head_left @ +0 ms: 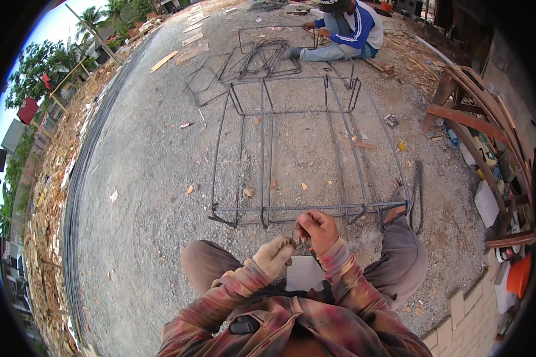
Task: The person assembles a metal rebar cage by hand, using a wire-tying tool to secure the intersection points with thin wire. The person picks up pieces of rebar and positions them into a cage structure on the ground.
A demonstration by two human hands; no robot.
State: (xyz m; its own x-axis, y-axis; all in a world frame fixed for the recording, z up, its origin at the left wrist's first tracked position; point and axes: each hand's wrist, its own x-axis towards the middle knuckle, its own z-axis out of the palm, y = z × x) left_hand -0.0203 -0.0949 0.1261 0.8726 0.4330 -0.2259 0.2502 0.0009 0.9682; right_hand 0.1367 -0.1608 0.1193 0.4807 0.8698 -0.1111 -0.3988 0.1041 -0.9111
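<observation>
Right hand [319, 231] and gloved left hand [273, 256] sit close together, fingers curled closed, anything pinched too small to tell, just nearside of a steel-bar frame [280, 208] resting on gravel [149, 160]; beyond, another person [357, 33] sits beside bent bars [262, 62].

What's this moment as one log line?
left hand: gloved, curled; right hand: ungloved, beside left; steel frame: beyond both hands; grip contents: unclear

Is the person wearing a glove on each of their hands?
No, a pale glove covers the left hand, while the right hand shows bare skin.
</observation>
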